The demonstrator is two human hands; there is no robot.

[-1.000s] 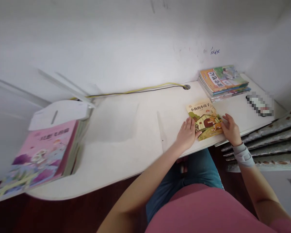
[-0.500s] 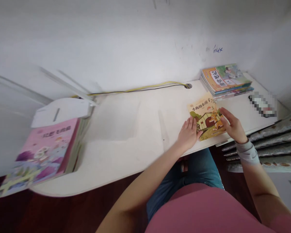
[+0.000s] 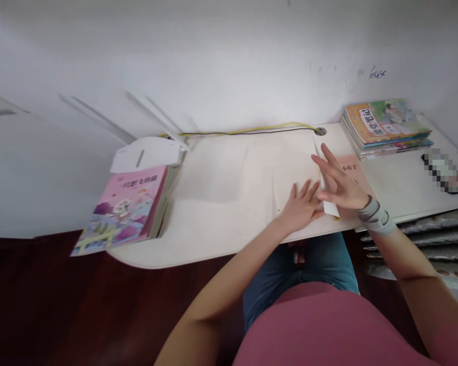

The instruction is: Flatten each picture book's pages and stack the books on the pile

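A thin picture book (image 3: 353, 170) lies on the white desk (image 3: 229, 203) near its front edge. Its cover stands lifted and swung leftward, and a pinkish title page shows beneath. My right hand (image 3: 338, 180), with a grey band at the wrist, has its fingers stretched out against the raised cover. My left hand (image 3: 303, 208) lies flat and spread on the desk at the book's left edge, touching the lower corner of the cover.
A stack of books with a pink cover (image 3: 127, 211) overhangs the desk's left end, a white lamp base (image 3: 147, 155) behind it. Another book stack (image 3: 385, 127) sits at the back right. A yellow cable (image 3: 252, 130) runs along the wall. A blurred-out object (image 3: 446, 170) lies far right.
The book was shut with the yellow cover up and both hands at its sides. Now my right hand has lifted the cover leftward, exposing the title page. The view has shifted left.
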